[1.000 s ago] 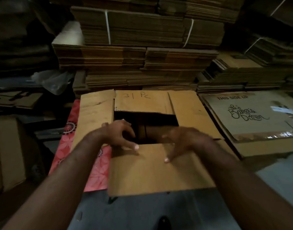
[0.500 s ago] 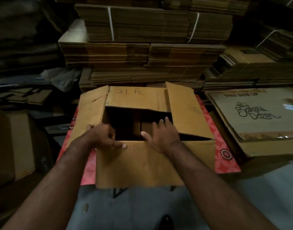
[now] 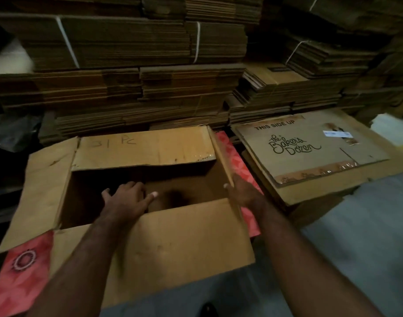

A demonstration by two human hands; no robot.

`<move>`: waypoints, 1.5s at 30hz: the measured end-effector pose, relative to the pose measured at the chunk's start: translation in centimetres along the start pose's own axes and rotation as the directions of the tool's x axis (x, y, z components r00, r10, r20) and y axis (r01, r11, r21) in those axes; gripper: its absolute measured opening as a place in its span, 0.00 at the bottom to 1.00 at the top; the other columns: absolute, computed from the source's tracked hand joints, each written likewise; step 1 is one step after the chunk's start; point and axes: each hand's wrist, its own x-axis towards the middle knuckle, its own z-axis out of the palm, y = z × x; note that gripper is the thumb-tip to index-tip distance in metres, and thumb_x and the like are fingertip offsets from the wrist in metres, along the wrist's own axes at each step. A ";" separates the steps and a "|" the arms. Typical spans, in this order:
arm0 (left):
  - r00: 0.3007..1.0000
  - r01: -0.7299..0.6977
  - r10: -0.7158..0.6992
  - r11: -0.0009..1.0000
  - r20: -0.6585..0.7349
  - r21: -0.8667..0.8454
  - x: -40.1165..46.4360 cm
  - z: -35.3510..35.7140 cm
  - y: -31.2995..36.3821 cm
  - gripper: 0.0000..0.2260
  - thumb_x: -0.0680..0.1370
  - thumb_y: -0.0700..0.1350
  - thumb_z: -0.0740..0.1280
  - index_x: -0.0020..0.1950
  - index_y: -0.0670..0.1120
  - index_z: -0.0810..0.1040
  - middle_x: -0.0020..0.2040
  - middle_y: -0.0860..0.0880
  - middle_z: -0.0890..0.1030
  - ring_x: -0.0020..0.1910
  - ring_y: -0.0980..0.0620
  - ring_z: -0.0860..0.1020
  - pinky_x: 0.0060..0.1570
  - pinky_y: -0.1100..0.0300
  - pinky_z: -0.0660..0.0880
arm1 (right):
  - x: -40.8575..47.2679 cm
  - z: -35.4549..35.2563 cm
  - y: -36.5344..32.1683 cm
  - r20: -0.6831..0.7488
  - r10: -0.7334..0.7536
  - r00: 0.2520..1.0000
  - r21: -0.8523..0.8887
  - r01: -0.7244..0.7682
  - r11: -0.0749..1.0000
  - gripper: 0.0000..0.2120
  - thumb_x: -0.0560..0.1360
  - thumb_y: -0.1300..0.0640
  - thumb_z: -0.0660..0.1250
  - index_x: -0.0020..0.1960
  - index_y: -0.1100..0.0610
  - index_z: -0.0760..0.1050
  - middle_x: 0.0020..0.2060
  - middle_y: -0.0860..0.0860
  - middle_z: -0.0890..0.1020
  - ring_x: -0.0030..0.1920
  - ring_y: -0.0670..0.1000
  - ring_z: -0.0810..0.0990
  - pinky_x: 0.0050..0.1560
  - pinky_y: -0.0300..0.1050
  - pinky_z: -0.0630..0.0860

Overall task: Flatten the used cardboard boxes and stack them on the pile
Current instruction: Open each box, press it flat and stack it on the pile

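Now that the box (image 3: 136, 202) flaps stand spread, my left hand (image 3: 125, 200) reaches inside, fingers apart; right hand (image 3: 242, 193) grips the side flap (image 3: 221, 154), ready to collapse it.

Scene dim overall; warm light falls from above and near side, brightest on the open box flaps (image 3: 148, 147) at centre and the printed flat carton (image 3: 310, 147) at 3 o'clock. Box interior is in deep shadow; stacked cardboard (image 3: 127, 42) at 12 o'clock goes dark, corners near black. Wide-angle bowing at edges; forearms soft with motion blur at 6 o'clock; slight tape glare at 3 o'clock.
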 end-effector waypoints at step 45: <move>0.977 0.149 -0.148 0.989 -0.156 -0.002 2.9 0.4 0.2 0.29 0.81 0.63 0.59 0.79 0.55 0.57 0.79 0.53 0.63 0.75 0.52 0.64 0.73 0.48 0.65 | 24.9 6.6 -21.7 0.019 -0.436 0.900 -0.616 0.354 0.704 0.19 0.84 0.44 0.58 0.71 0.52 0.70 0.71 0.56 0.75 0.72 0.58 0.70 0.72 0.62 0.59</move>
